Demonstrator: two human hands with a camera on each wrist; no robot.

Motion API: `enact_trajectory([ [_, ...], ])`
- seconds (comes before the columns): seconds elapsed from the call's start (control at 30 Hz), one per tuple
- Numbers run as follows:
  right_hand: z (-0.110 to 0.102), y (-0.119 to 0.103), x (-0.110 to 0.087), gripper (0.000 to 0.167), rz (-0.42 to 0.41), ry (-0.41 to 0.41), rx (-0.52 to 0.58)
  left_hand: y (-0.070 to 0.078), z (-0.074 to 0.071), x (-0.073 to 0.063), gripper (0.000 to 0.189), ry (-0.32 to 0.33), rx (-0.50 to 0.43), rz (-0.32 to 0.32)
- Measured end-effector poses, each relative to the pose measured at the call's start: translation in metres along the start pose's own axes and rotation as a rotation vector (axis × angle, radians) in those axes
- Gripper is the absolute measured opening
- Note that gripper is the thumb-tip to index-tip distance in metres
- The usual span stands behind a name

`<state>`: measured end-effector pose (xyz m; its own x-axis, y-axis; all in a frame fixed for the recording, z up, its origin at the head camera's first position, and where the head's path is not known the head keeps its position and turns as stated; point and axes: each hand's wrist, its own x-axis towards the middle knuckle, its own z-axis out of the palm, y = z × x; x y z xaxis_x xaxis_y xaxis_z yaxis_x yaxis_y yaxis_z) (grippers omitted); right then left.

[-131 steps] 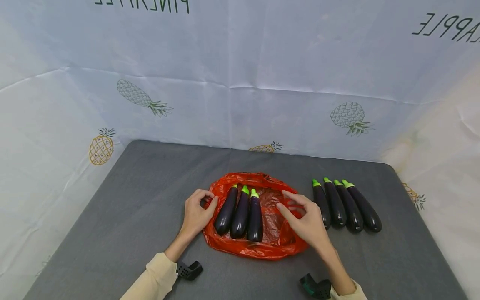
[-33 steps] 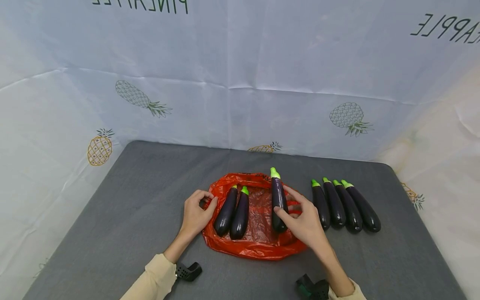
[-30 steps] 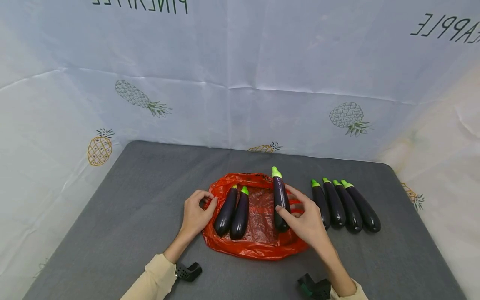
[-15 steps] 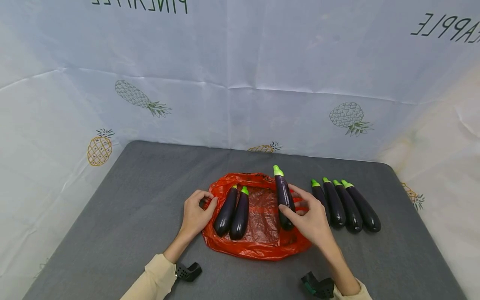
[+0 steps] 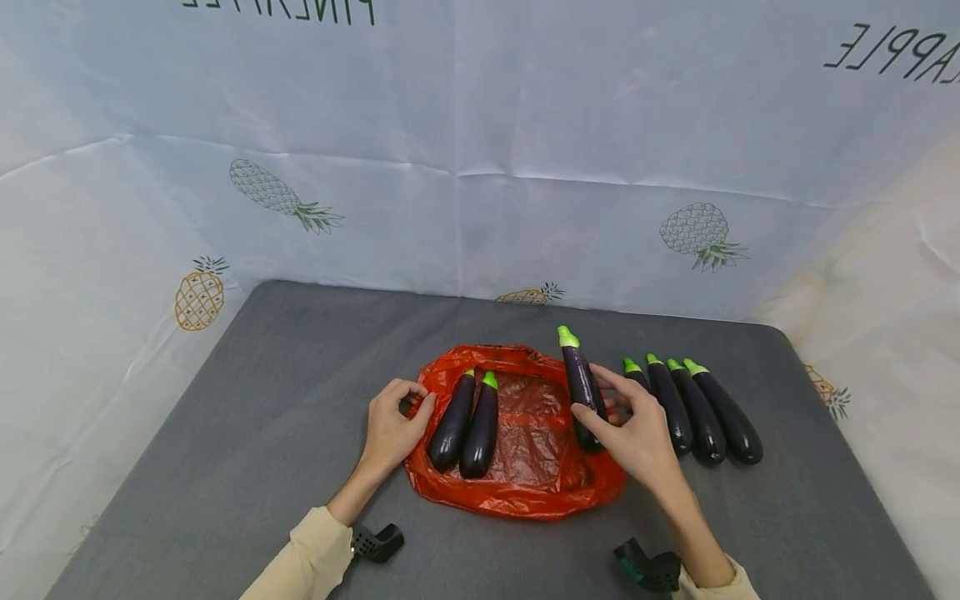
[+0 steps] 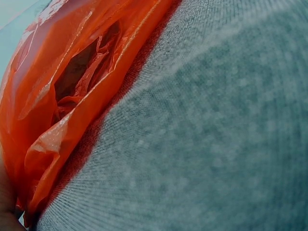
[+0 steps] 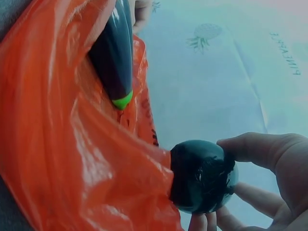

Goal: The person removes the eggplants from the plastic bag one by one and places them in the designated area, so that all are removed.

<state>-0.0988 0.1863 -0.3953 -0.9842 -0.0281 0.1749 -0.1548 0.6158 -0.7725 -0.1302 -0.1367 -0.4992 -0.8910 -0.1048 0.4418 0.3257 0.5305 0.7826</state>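
A red plastic bag lies spread open mid-table, with two dark purple eggplants side by side in its left half. My left hand pinches the bag's left rim; in the left wrist view its fingers show only at the lower left corner. Over the bag's right side, my right hand grips another eggplant between thumb and fingers, its green stem end pointing away and tilted left. The right wrist view shows that eggplant's rounded end partly behind the red plastic.
Several more eggplants lie in a row on the grey tabletop, just right of my right hand, which partly covers the nearest one. A white pineapple-print cloth hangs behind the table. Each wrist wears a black camera mount.
An eggplant that lay beside the other two in the bag is now in my right hand, raised and shifted right towards the bag's rim. My left hand stays at the left rim.
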Motion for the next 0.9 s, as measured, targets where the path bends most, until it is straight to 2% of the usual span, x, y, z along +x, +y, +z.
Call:
enact_trajectory([
  [0.57, -0.019, 0.008, 0.003, 0.056, 0.017, 0.084, -0.069, -0.002, 0.0, 0.0, 0.009, 0.003, 0.002, 0.014],
  [0.9, -0.028, 0.021, 0.005, 0.054, 0.018, 0.133, -0.101, -0.001, 0.0, -0.001, 0.008, -0.002, 0.001, 0.001],
])
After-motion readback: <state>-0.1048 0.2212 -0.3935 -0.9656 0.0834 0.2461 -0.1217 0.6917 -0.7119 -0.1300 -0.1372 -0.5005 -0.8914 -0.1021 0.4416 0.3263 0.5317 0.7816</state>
